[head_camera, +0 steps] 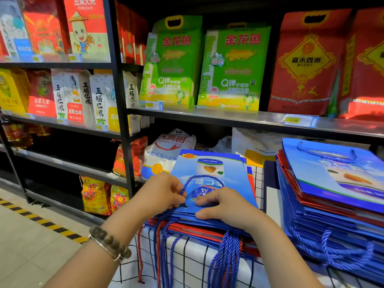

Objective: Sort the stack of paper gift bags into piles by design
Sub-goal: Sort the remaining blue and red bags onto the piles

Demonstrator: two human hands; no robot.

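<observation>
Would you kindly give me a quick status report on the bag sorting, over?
Left hand pinches blue rope handle; right hand grips top blue gift bag at near edge. Mixed blue-and-red stack waits right. Nothing in the way.

Table (pixel 193 260) w/ white cloth, black grid, runs from 6 to 3 o'clock. Directly on it: 2 piles of flat paper gift bags. Centre pile (pixel 199 230) mixes blue & red layers, top bag (pixel 209 169) blue. Taller pile (pixel 332 183) at 3 o'clock, also blue & red, blue on top. Rope handles (pixel 226 258) hang over near edge at 6 o'clock. Piles apart, bare cloth btwn.
</observation>
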